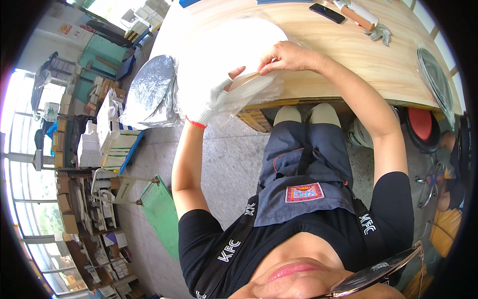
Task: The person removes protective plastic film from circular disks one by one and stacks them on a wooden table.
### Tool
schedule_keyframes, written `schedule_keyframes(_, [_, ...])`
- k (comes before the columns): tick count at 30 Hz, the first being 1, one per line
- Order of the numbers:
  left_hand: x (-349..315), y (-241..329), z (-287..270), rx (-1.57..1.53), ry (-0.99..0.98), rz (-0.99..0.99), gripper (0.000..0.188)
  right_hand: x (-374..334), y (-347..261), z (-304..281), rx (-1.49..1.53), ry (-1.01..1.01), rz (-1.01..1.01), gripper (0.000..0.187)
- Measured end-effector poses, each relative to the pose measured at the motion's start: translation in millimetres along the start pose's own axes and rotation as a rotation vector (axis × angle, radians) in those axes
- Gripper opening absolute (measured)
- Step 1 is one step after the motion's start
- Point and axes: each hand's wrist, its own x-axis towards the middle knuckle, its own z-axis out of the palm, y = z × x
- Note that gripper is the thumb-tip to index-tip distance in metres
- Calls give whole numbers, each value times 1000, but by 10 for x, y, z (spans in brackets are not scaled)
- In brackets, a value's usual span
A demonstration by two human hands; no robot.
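A large round white disc point(244, 37), washed out by glare, lies on the wooden table in a clear plastic bag point(259, 92). The bag's near edge hangs loosely over the table's front. My left hand point(215, 93), in a white glove with a red cuff and bare fingertips, grips the bag at its near left side. Opposite it, my bare right hand point(284, 57) pinches the bag's edge between thumb and fingers. Between the two hands runs a thin tan strip point(251, 76) along the bag. Exactly what the right fingertips cover is hidden.
Beside my left hand, a shiny plastic-wrapped round disc point(152, 84) overhangs the table. A phone point(327, 13), a tape roll point(359, 16) and a grey glove point(380, 34) lie far right. Wrapped round pieces point(434, 82) rest at the right edge. A green trolley point(160, 214) stands left.
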Motion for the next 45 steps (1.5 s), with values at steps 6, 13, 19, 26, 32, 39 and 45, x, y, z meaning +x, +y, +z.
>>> schedule_keyframes(6, [-22,-90,74,-57,35,47,35,25,-66,-28,-4,-5,51,27])
schedule_keyframes(13, [-26,-36,176,24,32,-54,27,-1,48,47,-112,95,-69,32])
schedule_keyframes(19, [-39,-378,329,143,276,145,23,-66,-144,211,-535,464,-580,23])
schedule_keyframes(26, [-30,-217,259,231,307,91,23,-38,-215,301,-645,492,-423,13])
schedule_keyframes(32, [-53,-73,136,401,279,132,17,0,-138,303,-617,553,-487,23])
schedule_keyframes(39, [18,152,181,109,425,8,20,-52,-169,305,-255,453,-143,58])
schedule_keyframes(45, [-8,171,10,164,141,71,29,-38,-151,243,-305,228,-61,65])
